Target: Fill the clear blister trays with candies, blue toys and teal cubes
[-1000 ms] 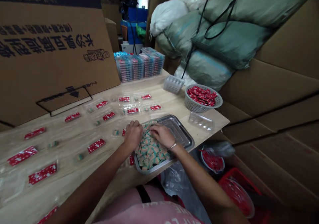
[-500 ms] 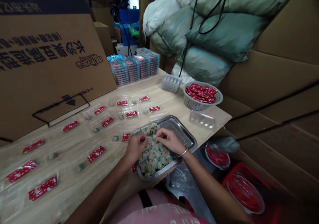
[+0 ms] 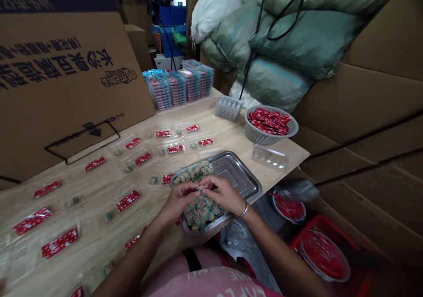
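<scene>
A metal tray [image 3: 243,180] at the table's near edge holds a heap of small green-and-orange wrapped candies [image 3: 198,209]. Both hands hover over that heap. My left hand [image 3: 178,202] and my right hand [image 3: 223,193] meet fingertip to fingertip, pinching one small wrapped candy [image 3: 200,187] between them. A bracelet circles my right wrist. Clear plastic trays [image 3: 132,149] with red packets and single candies lie spread over the wooden table [image 3: 99,226] to the left.
A white basket [image 3: 261,136] of red packets stands at the far right, with an empty clear tray [image 3: 269,157] before it. Stacked filled boxes [image 3: 180,85] line the back. A large cardboard box [image 3: 66,72] leans at left. Sacks and red bowls [image 3: 324,255] sit right.
My hands lifted off the candy heap and came together, now pinching one candy between them. The view shifted slightly.
</scene>
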The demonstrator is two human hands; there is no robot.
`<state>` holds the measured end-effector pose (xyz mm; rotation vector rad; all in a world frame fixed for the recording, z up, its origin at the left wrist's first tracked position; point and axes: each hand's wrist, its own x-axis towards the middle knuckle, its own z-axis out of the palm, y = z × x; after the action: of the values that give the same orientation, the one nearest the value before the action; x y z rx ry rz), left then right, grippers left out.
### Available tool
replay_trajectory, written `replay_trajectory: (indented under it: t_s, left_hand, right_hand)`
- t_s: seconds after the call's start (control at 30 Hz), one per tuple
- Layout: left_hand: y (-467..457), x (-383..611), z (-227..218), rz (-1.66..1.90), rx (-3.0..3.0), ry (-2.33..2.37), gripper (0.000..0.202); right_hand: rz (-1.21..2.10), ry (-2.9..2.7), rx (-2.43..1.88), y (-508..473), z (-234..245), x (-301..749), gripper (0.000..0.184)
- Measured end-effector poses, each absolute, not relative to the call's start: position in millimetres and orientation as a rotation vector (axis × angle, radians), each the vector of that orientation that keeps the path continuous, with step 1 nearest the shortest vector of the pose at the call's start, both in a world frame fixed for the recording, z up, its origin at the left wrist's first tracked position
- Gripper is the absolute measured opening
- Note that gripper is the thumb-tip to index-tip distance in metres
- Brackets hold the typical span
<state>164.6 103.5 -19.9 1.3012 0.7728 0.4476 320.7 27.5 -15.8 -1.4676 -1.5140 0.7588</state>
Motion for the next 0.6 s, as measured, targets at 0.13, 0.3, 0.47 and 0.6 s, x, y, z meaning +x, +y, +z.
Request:
replay_trajectory:
  t_s: [0.13, 0.3, 0.47, 0.6]
  left_hand:
    - [92.0, 161.5, -19.3, 0.586, 1.432, 0.79, 0.015]
    - [84.9, 153.4, -19.2, 0.645, 1.515, 0.867, 0.013]
    - [86.5, 152.4, -26.0, 0.647, 1.364, 0.959, 0.02]
    - [88.6, 154.1, -31.1, 0.631, 1.31, 0.957, 0.024]
  right_hand:
    - [0.739, -1.551, -1.52, 23.7, -15.0, 311.4, 0.014]
    - [0.868, -1.389, -1.556, 29.0, -37.2, 327.8, 0.008]
    - [0.428, -1.509, -1.851, 41.2, -46.1, 344.6, 0.011]
    - [0.415, -1.58, -1.966, 54.0, -43.2, 332.9, 0.005]
